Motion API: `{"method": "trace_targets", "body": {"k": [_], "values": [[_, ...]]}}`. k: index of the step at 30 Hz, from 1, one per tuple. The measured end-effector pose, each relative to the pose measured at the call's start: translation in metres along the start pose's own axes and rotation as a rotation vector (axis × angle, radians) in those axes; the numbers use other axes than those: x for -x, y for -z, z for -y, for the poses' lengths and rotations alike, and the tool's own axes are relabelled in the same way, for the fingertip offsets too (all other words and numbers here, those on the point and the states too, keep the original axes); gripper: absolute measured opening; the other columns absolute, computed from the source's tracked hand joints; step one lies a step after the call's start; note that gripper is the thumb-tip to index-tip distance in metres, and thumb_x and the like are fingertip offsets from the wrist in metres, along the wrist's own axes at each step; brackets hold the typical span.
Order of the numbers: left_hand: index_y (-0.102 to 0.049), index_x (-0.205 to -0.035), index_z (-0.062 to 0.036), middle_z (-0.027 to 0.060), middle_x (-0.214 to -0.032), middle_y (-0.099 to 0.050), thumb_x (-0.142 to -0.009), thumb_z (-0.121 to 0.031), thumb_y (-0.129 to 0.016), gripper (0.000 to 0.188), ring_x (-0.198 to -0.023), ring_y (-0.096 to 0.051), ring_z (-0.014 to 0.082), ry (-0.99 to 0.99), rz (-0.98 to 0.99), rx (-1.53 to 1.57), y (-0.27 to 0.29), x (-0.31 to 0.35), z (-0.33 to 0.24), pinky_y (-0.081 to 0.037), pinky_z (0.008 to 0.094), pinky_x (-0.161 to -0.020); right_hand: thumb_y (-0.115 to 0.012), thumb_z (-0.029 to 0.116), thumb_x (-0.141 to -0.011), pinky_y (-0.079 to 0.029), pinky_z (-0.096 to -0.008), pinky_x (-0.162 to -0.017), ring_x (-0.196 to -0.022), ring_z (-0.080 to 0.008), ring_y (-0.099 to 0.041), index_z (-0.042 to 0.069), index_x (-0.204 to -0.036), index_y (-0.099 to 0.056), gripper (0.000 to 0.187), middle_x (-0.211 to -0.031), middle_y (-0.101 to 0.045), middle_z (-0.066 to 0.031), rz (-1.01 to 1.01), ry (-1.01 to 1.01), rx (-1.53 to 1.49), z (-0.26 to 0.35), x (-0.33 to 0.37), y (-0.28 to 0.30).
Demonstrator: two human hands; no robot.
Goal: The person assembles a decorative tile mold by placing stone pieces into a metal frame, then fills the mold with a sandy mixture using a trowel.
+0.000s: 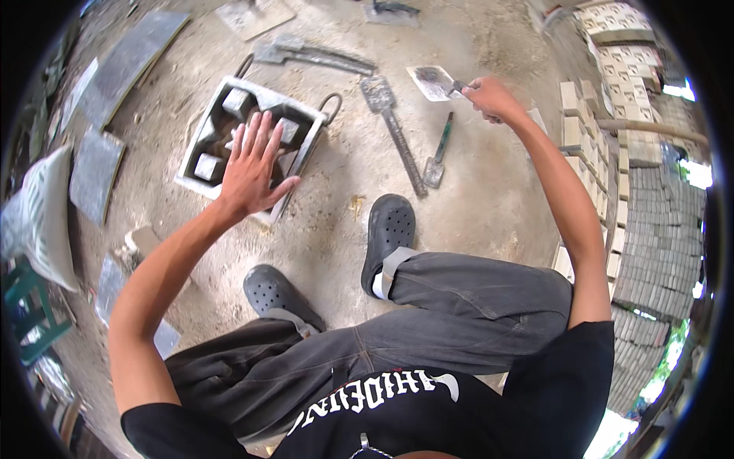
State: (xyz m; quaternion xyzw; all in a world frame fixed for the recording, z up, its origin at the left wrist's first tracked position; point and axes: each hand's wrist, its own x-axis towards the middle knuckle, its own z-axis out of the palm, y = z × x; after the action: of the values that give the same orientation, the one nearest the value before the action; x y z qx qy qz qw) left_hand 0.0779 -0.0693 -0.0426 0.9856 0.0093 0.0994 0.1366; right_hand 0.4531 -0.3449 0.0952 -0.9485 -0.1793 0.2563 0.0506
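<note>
My left hand (256,168) is stretched flat with fingers apart over a grey box-shaped mould (200,130). Its palm covers part of the mould's near right side; whether it presses on the rim or hovers just above, I cannot tell. Several square pale blocks stand inside the mould, and wire loop handles stick out at its ends. Off to the right, my right hand (493,99) is closed round the handle of a trowel (430,83). The trowel's flat pale blade, smeared with dark grey, points left above the floor.
Between my hands lie a long cement-crusted metal tool (396,130) and a small green-handled spatula (439,157). Another crusted tool (321,57) is beyond the mould. Flat grey sheets (130,65) lie left, near a white sack (46,214). Stacked pale blocks (585,145) line the right.
</note>
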Motion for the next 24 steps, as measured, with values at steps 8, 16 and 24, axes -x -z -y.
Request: {"method": "trace_targets", "body": {"k": [8, 16, 24], "values": [[-0.031, -0.151, -0.0034, 0.0179, -0.160, -0.023, -0.087, -0.062, -0.057, 0.091, -0.151, -0.014, 0.0322, -0.400, 0.329, 0.114, -0.014, -0.006, -0.046, -0.004, 0.0527, -0.122, -0.054, 0.013, -0.079, -0.045, -0.0384, -0.042, -0.044, -0.0236, -0.060, -0.004, -0.065, -0.063, 0.024, -0.058, -0.062, -0.0146, -0.120, -0.333, -0.313, -0.138, -0.122, -0.024], [-0.024, -0.149, 0.0084, 0.0353, -0.155, -0.018, -0.085, -0.054, -0.062, 0.097, -0.147, -0.013, 0.0465, 0.073, 0.356, 0.053, -0.023, -0.052, -0.042, -0.007, 0.0559, -0.119, -0.055, 0.013, -0.080, -0.048, -0.0369, -0.045, -0.046, -0.0232, -0.062, -0.002, -0.066, -0.064, 0.023, -0.058, -0.063, -0.0136, -0.246, -0.402, -0.457, -0.193, -0.236, -0.019], [-0.031, -0.148, 0.0037, 0.0342, -0.153, -0.025, -0.080, -0.051, -0.067, 0.094, -0.145, -0.021, 0.0479, 0.067, 0.349, 0.059, -0.035, -0.055, -0.037, -0.014, 0.0592, -0.117, -0.060, 0.032, -0.088, -0.049, -0.0364, -0.048, -0.046, -0.0227, -0.059, 0.001, -0.066, -0.063, 0.038, -0.060, -0.064, -0.0110, -0.293, -0.469, -0.571, -0.259, -0.334, 0.001]]}}
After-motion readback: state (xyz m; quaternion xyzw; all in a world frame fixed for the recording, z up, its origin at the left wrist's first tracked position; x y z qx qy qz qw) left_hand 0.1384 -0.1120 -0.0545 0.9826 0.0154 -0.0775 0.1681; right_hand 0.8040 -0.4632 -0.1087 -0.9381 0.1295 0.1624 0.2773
